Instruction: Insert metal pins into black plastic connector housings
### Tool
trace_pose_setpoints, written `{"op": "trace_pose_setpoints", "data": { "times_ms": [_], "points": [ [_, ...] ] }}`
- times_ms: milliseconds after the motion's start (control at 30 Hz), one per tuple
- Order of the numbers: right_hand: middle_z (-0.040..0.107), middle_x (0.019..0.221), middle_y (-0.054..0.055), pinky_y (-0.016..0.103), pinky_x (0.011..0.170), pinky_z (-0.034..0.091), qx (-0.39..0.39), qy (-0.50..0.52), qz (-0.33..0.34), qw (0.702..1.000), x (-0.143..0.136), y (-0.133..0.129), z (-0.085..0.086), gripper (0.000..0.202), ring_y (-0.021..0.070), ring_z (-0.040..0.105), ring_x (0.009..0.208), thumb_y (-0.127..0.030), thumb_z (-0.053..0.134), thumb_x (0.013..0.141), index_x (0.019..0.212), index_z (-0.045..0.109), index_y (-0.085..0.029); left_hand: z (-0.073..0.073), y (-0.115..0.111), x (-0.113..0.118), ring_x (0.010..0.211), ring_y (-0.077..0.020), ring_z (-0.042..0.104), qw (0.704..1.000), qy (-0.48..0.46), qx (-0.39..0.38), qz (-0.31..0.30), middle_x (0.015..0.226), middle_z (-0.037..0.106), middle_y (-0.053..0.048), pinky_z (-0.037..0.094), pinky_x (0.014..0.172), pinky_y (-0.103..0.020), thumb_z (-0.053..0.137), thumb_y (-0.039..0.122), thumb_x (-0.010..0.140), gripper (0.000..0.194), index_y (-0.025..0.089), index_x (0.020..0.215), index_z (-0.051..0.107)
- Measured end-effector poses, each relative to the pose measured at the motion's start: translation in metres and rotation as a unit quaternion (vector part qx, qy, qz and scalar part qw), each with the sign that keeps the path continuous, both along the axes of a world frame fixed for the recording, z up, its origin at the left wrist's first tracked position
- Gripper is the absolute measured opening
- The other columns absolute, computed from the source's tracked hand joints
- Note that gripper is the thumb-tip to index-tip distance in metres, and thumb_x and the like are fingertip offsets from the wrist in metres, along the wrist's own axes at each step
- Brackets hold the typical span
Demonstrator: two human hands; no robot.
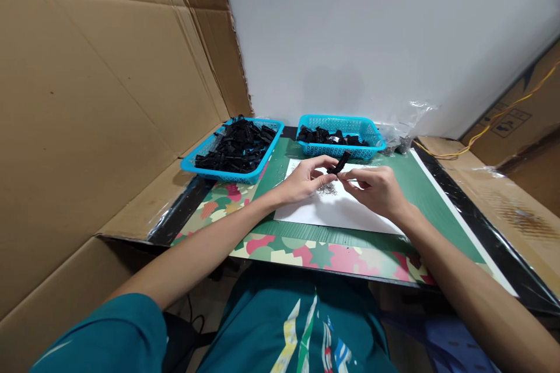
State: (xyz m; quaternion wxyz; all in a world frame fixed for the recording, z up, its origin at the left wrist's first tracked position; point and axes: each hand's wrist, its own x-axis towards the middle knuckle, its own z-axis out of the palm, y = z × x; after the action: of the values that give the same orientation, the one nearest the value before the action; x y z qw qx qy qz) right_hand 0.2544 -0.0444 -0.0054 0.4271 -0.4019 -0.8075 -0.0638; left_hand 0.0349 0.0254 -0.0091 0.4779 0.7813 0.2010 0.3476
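My left hand grips a small black piece between thumb and fingers, over a white sheet. From the right, my right hand meets it with thumb and forefinger pinched together at the lower end of the piece; what that pinch holds is too small to name. Beneath the hands, a pile of tiny dark bits lies on the sheet.
A blue basket heaped with black pieces stands at the back left. Behind the hands is another blue basket with black pieces. Clear plastic bags lie beside it. Cardboard rises at the left.
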Motion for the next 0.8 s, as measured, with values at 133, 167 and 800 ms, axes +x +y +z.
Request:
{"op": "trace_pose_setpoints", "data": {
  "times_ms": [133,167,800],
  "points": [
    [0.075,0.066,-0.001,0.024,0.05,0.036,-0.004,-0.009,-0.002,1.0,0.0027,0.0012,-0.0008,0.02,0.0098,0.053,0.045,-0.024,0.063,0.097,0.088,0.081,-0.023,-0.0023,0.0019,-0.0002,0.117,-0.0253,0.065,1.0,-0.011,-0.001,0.008,0.128,0.068,-0.015,0.057,0.09,-0.036,0.075,0.047,0.095,0.043,0.017,0.126,0.069],
    [0.075,0.066,-0.001,0.024,0.05,0.036,0.0,-0.008,-0.005,1.0,0.003,0.0013,-0.0007,0.019,0.0097,0.054,0.045,-0.024,0.063,0.098,0.09,0.081,-0.024,-0.0027,0.0021,0.0,0.116,-0.0252,0.065,1.0,-0.015,-0.002,0.009,0.128,0.068,-0.015,0.057,0.09,-0.036,0.075,0.048,0.094,0.044,0.017,0.126,0.069],
    [0.072,0.061,-0.003,0.023,0.049,0.038,0.033,-0.045,0.004,0.998,0.0038,-0.0015,0.001,0.021,0.0088,0.049,0.042,-0.018,0.059,0.096,0.09,0.078,-0.023,0.0041,-0.0038,0.0002,0.105,-0.0222,0.069,1.0,-0.015,-0.02,-0.005,0.119,0.071,-0.012,0.057,0.089,-0.036,0.075,0.044,0.095,0.041,0.016,0.124,0.068]
  ]
}}
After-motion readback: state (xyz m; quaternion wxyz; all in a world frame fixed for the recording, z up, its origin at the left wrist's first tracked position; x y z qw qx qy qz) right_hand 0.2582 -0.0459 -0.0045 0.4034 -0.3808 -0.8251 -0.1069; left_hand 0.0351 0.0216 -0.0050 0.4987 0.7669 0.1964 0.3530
